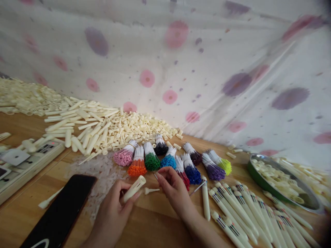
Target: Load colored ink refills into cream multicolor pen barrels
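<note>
My left hand (112, 208) is closed round a cream pen barrel (134, 187), its slotted open end tilted up and to the right. To the right of it, the thumb and fingers of my right hand (176, 193) pinch a thin pen refill (155, 176), of which only a short end shows. The refill is apart from the barrel. Just behind my hands stand bundles of refills with coloured ends, among them orange (137, 167), green (152, 160), light blue (168, 158) and dark blue (192, 174). A small cream plunger-like part (151, 190) lies between my hands.
Assembled multicolour pens (240, 210) lie at the right, near a green-sided bowl (278, 197) of cream parts. Loose cream barrels and slotted pieces (103, 125) are heaped at the back left. A black phone (62, 210), clear small parts (100, 175) and a power strip (33, 168) are at the left.
</note>
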`<move>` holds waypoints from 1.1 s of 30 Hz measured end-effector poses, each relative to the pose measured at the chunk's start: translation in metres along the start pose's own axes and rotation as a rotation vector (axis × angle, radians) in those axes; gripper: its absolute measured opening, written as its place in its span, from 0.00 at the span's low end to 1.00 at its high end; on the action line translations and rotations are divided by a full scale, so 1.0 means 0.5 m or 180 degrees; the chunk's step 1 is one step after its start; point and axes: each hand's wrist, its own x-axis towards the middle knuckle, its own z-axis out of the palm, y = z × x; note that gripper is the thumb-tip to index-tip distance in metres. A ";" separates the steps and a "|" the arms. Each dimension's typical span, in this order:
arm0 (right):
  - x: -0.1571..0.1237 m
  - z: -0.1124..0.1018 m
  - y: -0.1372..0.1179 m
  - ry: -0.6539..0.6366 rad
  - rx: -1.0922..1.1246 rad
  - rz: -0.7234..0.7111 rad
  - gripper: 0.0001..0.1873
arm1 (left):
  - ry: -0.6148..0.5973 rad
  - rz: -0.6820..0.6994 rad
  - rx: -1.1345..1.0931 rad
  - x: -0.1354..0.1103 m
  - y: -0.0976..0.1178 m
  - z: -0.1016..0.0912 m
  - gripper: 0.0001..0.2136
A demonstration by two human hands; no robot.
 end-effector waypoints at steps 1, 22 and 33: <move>0.006 0.006 0.004 -0.0019 -0.0397 -0.0132 0.13 | -0.0009 -0.0113 -0.0005 0.002 0.000 -0.002 0.08; 0.095 0.094 -0.055 -0.0352 -0.3814 -0.0383 0.09 | 0.0970 0.1559 -0.0331 -0.008 -0.008 -0.021 0.10; 0.089 0.106 -0.058 -0.0261 -0.3911 -0.0360 0.12 | 0.0449 0.1473 -0.2380 -0.014 0.023 0.001 0.14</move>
